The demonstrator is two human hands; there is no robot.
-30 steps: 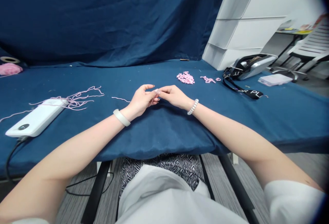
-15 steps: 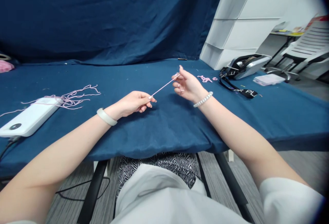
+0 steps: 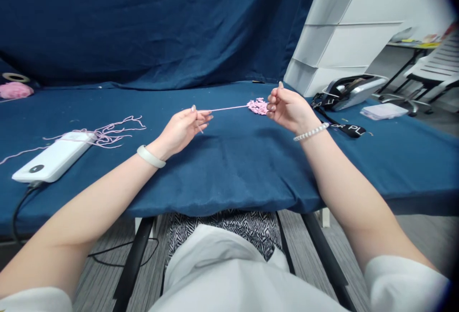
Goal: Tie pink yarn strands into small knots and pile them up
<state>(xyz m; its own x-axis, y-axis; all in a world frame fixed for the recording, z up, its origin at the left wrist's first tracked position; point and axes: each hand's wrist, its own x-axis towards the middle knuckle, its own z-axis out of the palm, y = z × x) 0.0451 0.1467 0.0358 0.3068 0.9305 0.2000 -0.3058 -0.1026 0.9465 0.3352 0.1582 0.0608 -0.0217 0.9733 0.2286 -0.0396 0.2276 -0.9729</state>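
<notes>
Left hand (image 3: pixel 182 130) clenched on pink yarn strand (image 3: pixel 224 109), pinched at fingertips; strand straight, running right to crocheted pink clump (image 3: pixel 257 106) on far part of blue-draped table (image 3: pixel 229 168). Right hand (image 3: pixel 289 110) curled just right of clump, fingers bunched, maybe touching it; grip can't tell from this view. Near left: white power bank (image 3: pixel 53 158) w/ loose pink yarn lengths (image 3: pixel 107 133) beside & over it. Far left: pink yarn ball (image 3: pixel 15 90). Right: black lanyard (image 3: pixel 344 128) by silver-black case (image 3: pixel 353 87).
</notes>
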